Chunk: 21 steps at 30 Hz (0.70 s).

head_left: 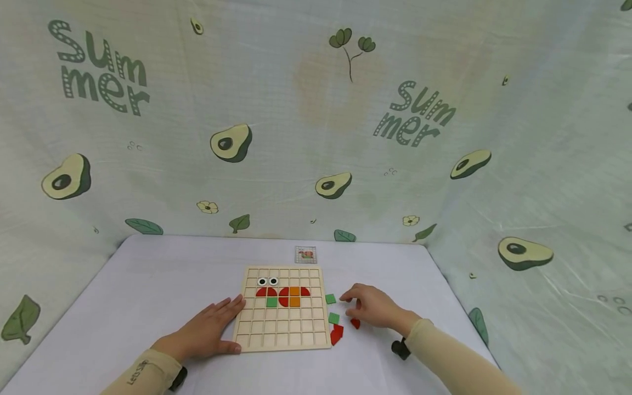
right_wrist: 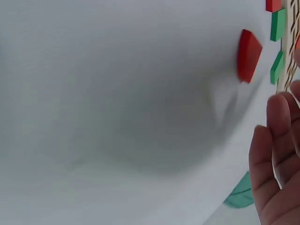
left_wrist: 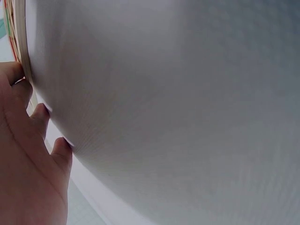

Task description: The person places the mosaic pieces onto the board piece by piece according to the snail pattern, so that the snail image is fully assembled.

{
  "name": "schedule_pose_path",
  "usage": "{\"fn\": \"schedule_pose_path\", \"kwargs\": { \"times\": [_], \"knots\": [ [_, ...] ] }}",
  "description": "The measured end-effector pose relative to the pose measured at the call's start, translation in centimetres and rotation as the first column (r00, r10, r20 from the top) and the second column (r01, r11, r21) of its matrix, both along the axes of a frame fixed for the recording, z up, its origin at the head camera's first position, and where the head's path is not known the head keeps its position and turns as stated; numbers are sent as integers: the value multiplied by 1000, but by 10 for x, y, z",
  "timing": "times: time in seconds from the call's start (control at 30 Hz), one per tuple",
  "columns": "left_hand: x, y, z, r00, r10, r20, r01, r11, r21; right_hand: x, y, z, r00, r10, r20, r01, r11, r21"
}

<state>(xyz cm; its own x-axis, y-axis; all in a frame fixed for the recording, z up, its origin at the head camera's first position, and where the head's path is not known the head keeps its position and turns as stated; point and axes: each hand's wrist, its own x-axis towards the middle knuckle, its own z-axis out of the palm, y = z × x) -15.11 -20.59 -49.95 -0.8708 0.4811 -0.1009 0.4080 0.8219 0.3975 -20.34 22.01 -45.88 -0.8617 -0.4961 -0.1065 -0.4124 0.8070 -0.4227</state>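
The step in hand is judged to be the pick-up of a loose piece for the pale wooden square grid board (head_left: 282,330), which is laid flat on the white cloth-covered worktop (head_left: 173,282). In its cells are set 2 black-and-white round eye discs (head_left: 262,282), 5 red rounded pieces (head_left: 283,302), 2 orange squares (head_left: 294,302) and 1 green square (head_left: 272,302). A small printed pattern card (head_left: 306,255) is placed beyond the board at 1 o'clock.

The board's 9 o'clock edge is touched by the left hand (head_left: 212,329), its fingers spread and extended. The right hand (head_left: 372,307) is held at 3 o'clock, fingers loosely bent, thumb moderately apart; no piece is seen held. Just beside its fingertips lies the upper loose green square (head_left: 331,299); the lower loose green square (head_left: 334,318) is set at 6 o'clock from it. For the next move, a narrow pinch on the upper square would be called for, with the board kept steady.

By the right wrist view, the thick side of a loose red angular piece (right_wrist: 249,56) is revealed; in the head view it is partly hidden by the hand. The card is shown by the head view alone.
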Motion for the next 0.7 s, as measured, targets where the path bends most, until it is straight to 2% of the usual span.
{"fn": "schedule_pose_path", "kwargs": {
  "times": [0.13,0.27,0.43,0.7],
  "knots": [
    [1,0,1,1000,0,2,0,1000,2,10,19,-4,999,26,21,-25,999,-22],
    [1,0,2,1000,7,12,-7,1000,2,16,28,-12,999,47,4,-47,999,-4],
    [1,0,2,1000,5,19,-6,1000,7,17,28,-21,998,47,-43,-46,999,27],
    [2,1,4,1000,-1,17,1,1000,6,19,25,-25,997,11,-71,-8,999,41]
  ]
}}
